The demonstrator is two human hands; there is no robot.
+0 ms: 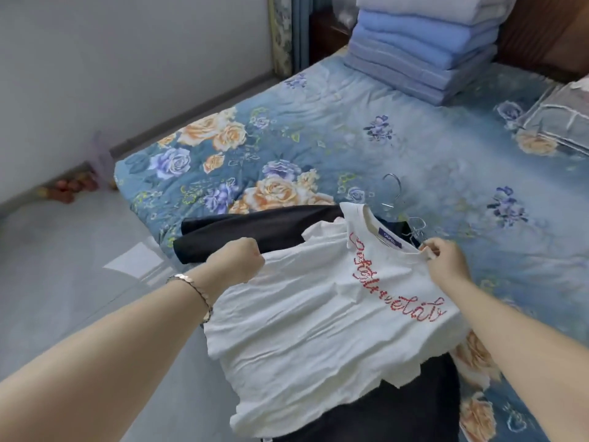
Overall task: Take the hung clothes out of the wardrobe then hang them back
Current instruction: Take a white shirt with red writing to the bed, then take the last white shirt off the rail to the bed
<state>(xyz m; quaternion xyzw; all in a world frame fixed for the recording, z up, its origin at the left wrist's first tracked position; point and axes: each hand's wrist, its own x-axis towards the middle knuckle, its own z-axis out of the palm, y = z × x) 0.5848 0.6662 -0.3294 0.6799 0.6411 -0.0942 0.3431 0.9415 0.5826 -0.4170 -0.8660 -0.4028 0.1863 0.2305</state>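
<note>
a white shirt (312,317) with red curly writing lies flat at the near edge of the bed (318,138), front side up; its bottom part hangs over that edge, out above the floor (73,282); the neck hole points toward the middle of the bed.

the left hand (237,261) is curled into a tight fist, and it grips the shirt's cloth at the left shoulder; a thin shiny bracelet (194,290) sits on that wrist; the right hand (446,260) pinches the edge of the shirt's neck hole between thumb and fingers, on the right side.

a black piece of clothing (255,237) lies under the white shirt; it sticks out past the shirt on the far left side and again at the bottom near the edge; some shiny metal hangers (403,215) lie on the bed just past the neck hole, close to the right hand, and their hooks point toward the middle of the bed; i cannot tell how many there are.

the bed has a blue cover with orange and purple flowers; a tall stack of folded blue blankets (424,59) sits at the far edge of the bed, well apart from the shirt; a pale pillow (561,119) lies at the right edge.
</note>
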